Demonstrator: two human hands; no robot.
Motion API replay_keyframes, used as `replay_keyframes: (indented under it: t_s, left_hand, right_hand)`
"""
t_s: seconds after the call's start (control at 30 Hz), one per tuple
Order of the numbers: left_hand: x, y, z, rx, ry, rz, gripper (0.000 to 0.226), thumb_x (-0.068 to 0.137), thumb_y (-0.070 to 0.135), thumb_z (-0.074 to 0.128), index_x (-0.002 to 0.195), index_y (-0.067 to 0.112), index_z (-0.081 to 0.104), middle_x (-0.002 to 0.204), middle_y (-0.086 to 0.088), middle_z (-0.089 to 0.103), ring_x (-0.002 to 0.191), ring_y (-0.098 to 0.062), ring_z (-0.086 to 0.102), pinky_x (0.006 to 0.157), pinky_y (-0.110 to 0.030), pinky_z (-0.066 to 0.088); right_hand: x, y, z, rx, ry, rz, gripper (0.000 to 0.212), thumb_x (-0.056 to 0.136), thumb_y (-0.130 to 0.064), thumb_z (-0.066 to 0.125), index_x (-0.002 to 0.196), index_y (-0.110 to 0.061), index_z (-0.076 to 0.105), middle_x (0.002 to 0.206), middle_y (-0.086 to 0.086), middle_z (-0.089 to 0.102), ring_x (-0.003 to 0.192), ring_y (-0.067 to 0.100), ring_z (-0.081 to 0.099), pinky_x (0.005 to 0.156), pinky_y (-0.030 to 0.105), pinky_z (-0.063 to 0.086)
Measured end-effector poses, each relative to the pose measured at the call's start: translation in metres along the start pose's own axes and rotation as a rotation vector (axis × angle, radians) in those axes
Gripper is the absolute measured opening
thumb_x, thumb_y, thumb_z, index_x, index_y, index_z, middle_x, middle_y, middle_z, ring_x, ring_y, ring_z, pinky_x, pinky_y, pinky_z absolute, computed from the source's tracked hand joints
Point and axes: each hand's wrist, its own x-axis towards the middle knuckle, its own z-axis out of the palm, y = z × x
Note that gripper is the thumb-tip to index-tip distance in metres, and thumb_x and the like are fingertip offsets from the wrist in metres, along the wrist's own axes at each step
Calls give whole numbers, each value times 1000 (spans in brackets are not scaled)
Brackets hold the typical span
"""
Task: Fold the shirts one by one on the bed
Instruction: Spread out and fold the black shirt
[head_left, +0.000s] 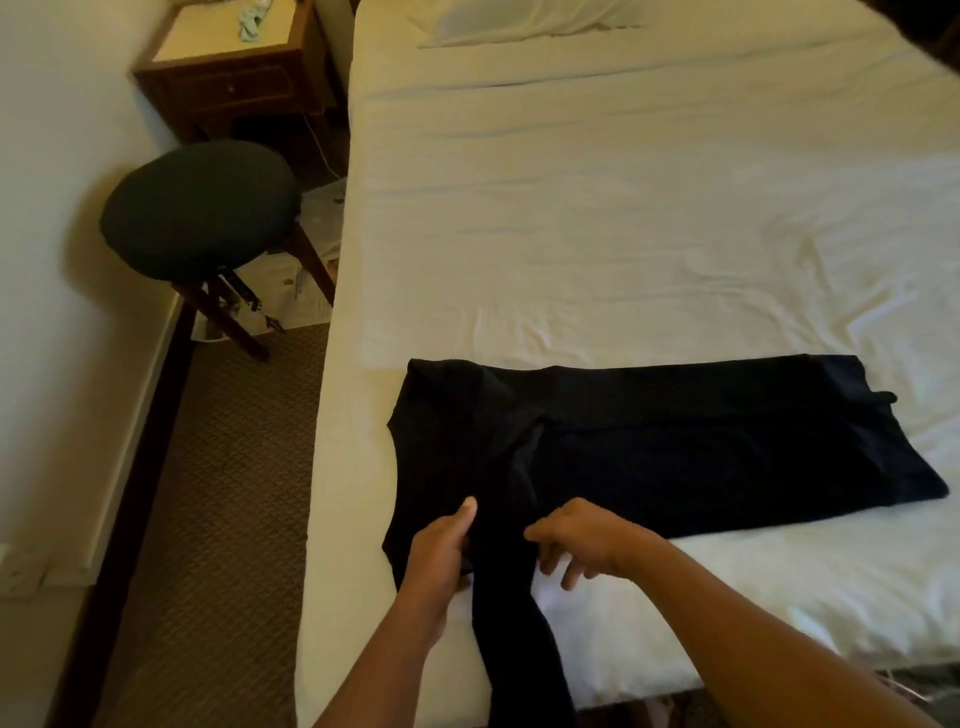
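While the long black cotton shirt (675, 441) lies on the white-sheeted bed (623, 234) | our left hand (441, 551) pinches its hanging sleeve | right hand (582, 540) loose-fingered, holding nothing | folding barely begun.

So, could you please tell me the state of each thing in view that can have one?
Shirt: spread flat across the bed, one sleeve hanging over the near edge.
Left hand: grip pinching the shirt by the sleeve.
Right hand: open, fingers resting at the sleeve.
Drawer: closed.
Pillow: lying flat.
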Motion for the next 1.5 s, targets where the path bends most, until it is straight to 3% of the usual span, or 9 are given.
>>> replay_keyframes:
  t_s: [0.13, 0.27, 0.4, 0.57, 0.8, 1.1, 1.23, 1.4, 1.5]
  left_hand:
    - [0, -8, 2, -47, -24, 1, 13, 98, 22, 65, 103, 10, 68, 90, -14, 73, 74, -28, 71, 71, -38, 56]
    - [-6, -9, 3, -198, -35, -18, 12, 100, 15, 59, 109, 11, 67, 96, -15, 73, 72, -25, 71, 65, -35, 55]
    - [-12, -12, 0, -174, -103, -16, 30, 93, 44, 70, 111, 20, 72, 103, -10, 75, 80, -25, 72, 57, -30, 53]
    - [-15, -11, 5, -105, -160, 28, 21, 96, 29, 69, 104, 10, 70, 77, -3, 69, 45, -12, 46, 45, -24, 37]
    - [-9, -12, 11, -97, 13, 191, 15, 92, 17, 69, 84, 8, 60, 78, -10, 62, 75, -24, 63, 67, -34, 50]
    - [-2, -11, 13, -199, -42, 160, 52, 82, 32, 84, 127, 20, 60, 115, -5, 72, 98, -21, 74, 88, -40, 61]
    - [4, 0, 4, -282, -170, 29, 26, 93, 27, 70, 115, 14, 73, 109, -12, 76, 98, -27, 74, 93, -43, 57]
    - [-1, 12, 6, -315, -270, -252, 47, 97, 50, 62, 119, 10, 71, 83, -6, 75, 70, -20, 72, 63, -34, 54]
    - [4, 10, 10, -299, -187, -137, 22, 96, 26, 68, 113, 12, 72, 102, -10, 77, 92, -26, 75, 81, -40, 59]
  right_hand:
    - [7, -5, 9, 354, 308, -120, 33, 96, -41, 64, 99, -8, 69, 88, 9, 72, 75, 18, 70, 64, 28, 58]
    - [11, -16, 17, 433, 378, -108, 28, 96, -36, 65, 95, -8, 65, 81, 9, 63, 72, 15, 63, 64, 26, 53]
    - [7, -20, 22, 688, 399, -130, 29, 100, -32, 58, 98, -5, 69, 88, 14, 73, 80, 22, 74, 66, 28, 55]
    - [5, -18, 17, 628, 348, -76, 39, 105, -39, 47, 104, -8, 70, 97, 11, 76, 87, 22, 74, 79, 36, 58]
    - [16, -12, 17, 102, 584, -19, 19, 101, -30, 53, 94, -12, 57, 87, 6, 61, 72, 18, 56, 66, 34, 49]
    - [21, -23, 16, 614, 400, -100, 22, 101, -24, 57, 117, -10, 63, 108, 9, 72, 97, 25, 71, 85, 40, 60]
    - [12, -15, 10, 959, 343, -109, 22, 104, -16, 49, 111, -11, 69, 105, 12, 75, 96, 29, 74, 87, 46, 60]
    - [8, 5, 5, 544, 475, 26, 16, 99, -28, 60, 110, -15, 61, 105, 11, 68, 93, 22, 68, 73, 34, 55]
    - [13, 12, 4, 325, 549, 24, 9, 98, -16, 56, 103, -9, 60, 98, 18, 67, 77, 20, 62, 67, 33, 51]
